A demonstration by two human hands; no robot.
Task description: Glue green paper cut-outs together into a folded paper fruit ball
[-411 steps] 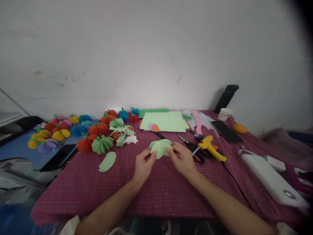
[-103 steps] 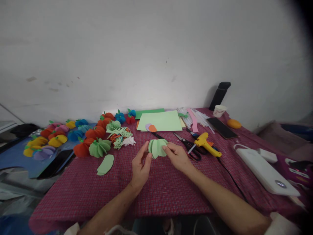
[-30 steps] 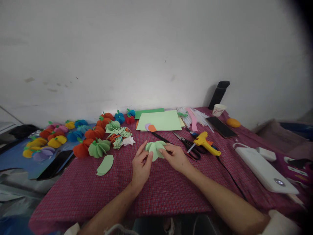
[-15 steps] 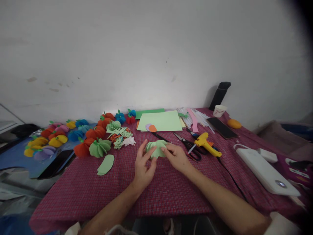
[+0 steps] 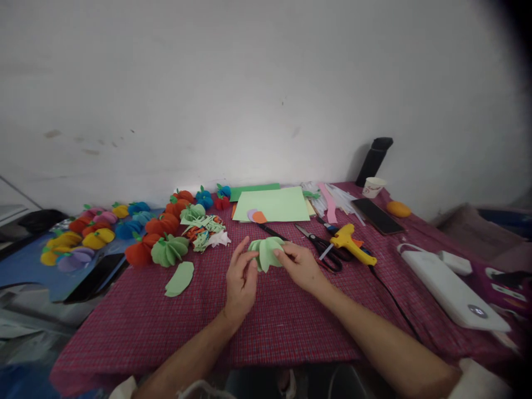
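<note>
A light green paper pumpkin [image 5: 266,254] with fanned-out folds is held just above the tablecloth, between my two hands. My right hand [image 5: 302,268] pinches its right side, thumb on the front fold. At the left side, my left hand [image 5: 241,277] is closed on the edge of the folds with thumb and fingers. Farther left lies a small stack of light green paper cutouts [image 5: 180,279]. Behind it sits a finished green paper pumpkin [image 5: 169,250] with a leaf on top. Right of my hands are black-handled scissors [image 5: 323,246] and a yellow glue gun [image 5: 351,245].
Orange, blue and yellow paper pumpkins [image 5: 163,224] crowd the left side. Paper scraps [image 5: 205,231] and light green sheets [image 5: 274,205] lie at the back. To the right are a phone [image 5: 377,216], a paper cup [image 5: 373,187], a black bottle [image 5: 374,160] and a white power bank [image 5: 453,288].
My left hand has shifted slightly left and its thumb has come up off the front of the folds. The pumpkin has turned and its folds show more spread. My right hand keeps its pinch.
</note>
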